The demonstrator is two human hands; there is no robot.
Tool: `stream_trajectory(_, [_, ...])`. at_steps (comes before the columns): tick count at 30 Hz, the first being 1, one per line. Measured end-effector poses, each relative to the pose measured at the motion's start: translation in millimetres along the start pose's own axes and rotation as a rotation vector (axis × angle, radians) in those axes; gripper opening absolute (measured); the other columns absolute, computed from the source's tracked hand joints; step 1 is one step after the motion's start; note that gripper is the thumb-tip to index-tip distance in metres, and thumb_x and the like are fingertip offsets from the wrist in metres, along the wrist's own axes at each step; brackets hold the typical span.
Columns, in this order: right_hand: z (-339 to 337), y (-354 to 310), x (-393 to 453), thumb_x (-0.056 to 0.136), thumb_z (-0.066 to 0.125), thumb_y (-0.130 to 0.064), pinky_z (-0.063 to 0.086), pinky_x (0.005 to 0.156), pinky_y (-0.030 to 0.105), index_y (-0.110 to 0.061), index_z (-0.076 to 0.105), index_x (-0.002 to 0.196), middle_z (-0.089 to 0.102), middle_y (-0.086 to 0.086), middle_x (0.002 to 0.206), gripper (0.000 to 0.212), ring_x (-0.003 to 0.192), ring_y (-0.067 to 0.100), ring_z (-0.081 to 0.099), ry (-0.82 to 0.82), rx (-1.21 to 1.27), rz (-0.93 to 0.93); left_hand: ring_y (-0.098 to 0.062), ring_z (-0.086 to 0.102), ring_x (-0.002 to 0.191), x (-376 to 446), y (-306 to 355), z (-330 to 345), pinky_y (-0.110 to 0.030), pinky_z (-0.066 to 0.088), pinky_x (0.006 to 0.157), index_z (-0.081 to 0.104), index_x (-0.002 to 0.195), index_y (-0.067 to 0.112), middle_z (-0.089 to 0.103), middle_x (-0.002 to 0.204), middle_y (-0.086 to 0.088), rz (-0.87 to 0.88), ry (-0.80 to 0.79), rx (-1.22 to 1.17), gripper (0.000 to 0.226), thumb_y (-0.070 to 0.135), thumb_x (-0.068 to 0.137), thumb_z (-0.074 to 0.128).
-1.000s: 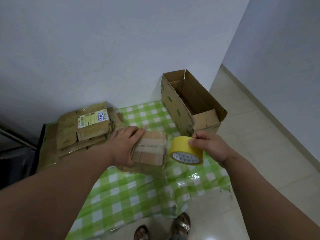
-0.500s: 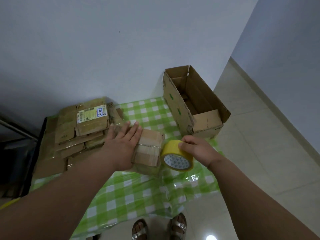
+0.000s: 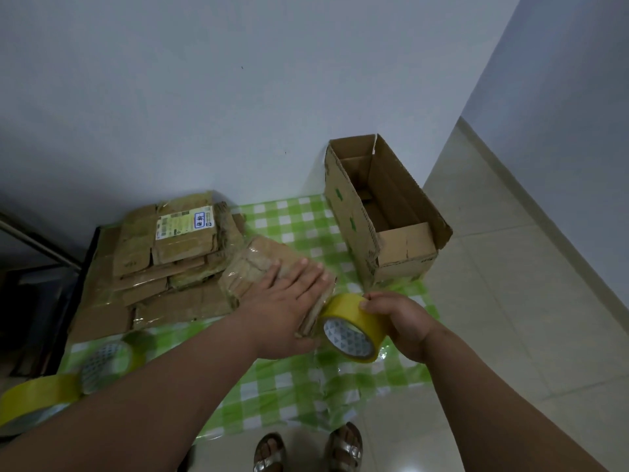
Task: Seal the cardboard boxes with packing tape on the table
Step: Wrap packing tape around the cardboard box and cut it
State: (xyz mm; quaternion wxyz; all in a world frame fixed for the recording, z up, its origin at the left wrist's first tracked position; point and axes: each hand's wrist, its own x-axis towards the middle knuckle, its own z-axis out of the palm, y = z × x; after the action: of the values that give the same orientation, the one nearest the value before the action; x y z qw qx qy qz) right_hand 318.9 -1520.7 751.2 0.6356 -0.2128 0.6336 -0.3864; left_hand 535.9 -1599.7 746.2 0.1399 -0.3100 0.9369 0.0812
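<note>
A small taped cardboard box (image 3: 253,267) lies on the green checked tablecloth (image 3: 299,379). My left hand (image 3: 289,301) lies flat on top of the box, fingers straight, pressing it down. Right beside the box's near right corner, my right hand (image 3: 398,321) grips a yellow roll of packing tape (image 3: 352,327), with fingers curled over its rim. The roll touches the box's edge.
A stack of flattened cardboard boxes (image 3: 170,257) lies at the back left. A tall open cardboard box (image 3: 381,212) stands at the back right by the table's edge. Two more tape rolls, one pale (image 3: 105,364) and one yellow (image 3: 37,396), sit at the near left. Tiled floor (image 3: 493,301) lies to the right.
My left hand has gone from holding the box's side to lying flat on its top. The tape roll has moved in against the box. The view has tilted, showing the rolls at left.
</note>
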Motion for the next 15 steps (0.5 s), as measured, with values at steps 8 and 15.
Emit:
stream_trajectory(8, [3.0,10.4,-9.5,0.091,0.061,-0.003,0.045,0.092,0.042,-0.012,0.065,0.09,0.065,0.005,0.087,0.01,0.088,0.024,0.059,-0.098,0.073,-0.018,-0.016,-0.024,0.148,-1.6,-8.7,-12.2,-0.051,-0.006,0.12,-0.023,0.151,0.036,-0.026,0.159,0.016,0.065,-0.022,0.011,0.093,0.046,0.086,0.043])
stream_trajectory(15, [19.4,18.8,-14.1,0.079,0.068,-0.024,0.043,0.072,0.029,-0.013,0.065,0.088,0.066,0.003,0.085,0.015,0.081,0.02,0.058,-0.207,-0.101,0.025,-0.009,-0.023,0.146,-27.5,-4.1,8.5,-0.05,-0.002,0.118,-0.024,0.145,0.049,-0.029,0.155,0.023,-0.11,0.037,-0.153,0.084,0.059,0.071,0.015])
